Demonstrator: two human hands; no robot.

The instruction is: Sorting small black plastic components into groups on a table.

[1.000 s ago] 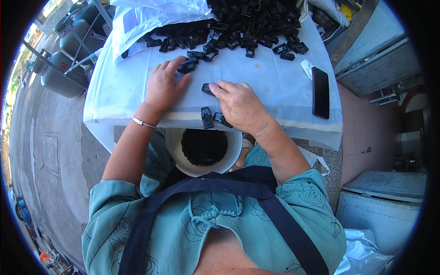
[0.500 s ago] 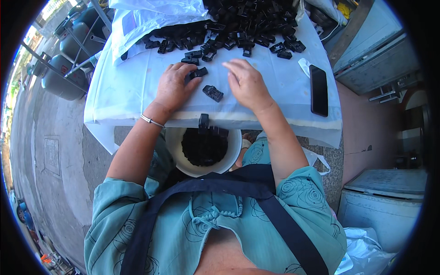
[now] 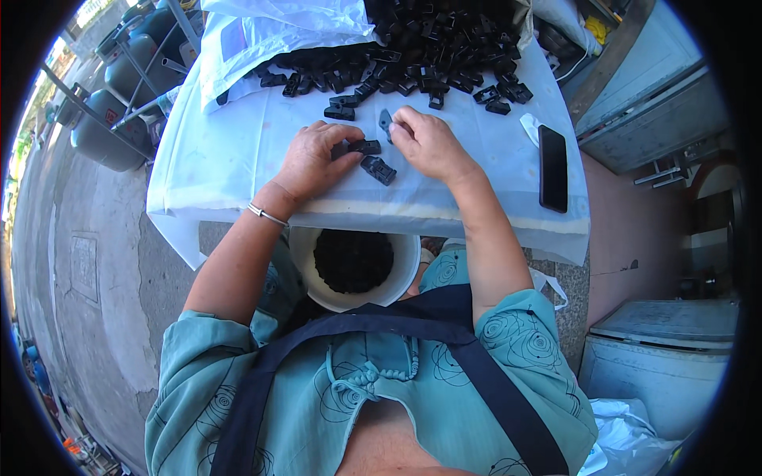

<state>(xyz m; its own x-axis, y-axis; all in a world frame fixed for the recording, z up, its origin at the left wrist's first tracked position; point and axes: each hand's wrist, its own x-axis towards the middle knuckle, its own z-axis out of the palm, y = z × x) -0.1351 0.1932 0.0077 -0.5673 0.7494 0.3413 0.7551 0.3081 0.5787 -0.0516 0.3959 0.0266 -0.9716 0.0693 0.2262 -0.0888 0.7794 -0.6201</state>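
My left hand (image 3: 311, 163) pinches a small black plastic part (image 3: 366, 147) at the table between thumb and fingers. Just below its fingertips lies another black plastic part (image 3: 379, 170), longer and moulded with openings. To the right, my right hand (image 3: 429, 144) is closed on a thin, flat grey piece (image 3: 386, 123) that sticks up from its fingertips; its exact kind I cannot make out. Two more loose black parts (image 3: 341, 108) rest beyond my left hand.
A big heap of black parts (image 3: 444, 51) covers the table's far side beside a white plastic bag (image 3: 278, 32). A dark phone (image 3: 553, 169) lies at the right. Below the near table edge (image 3: 476, 220), a white bucket (image 3: 409, 266) contains black parts.
The black parts seen dropping at the table's near edge are gone from there. My left hand has shifted right with its part. The right hand, empty before, now pinches the grey piece.
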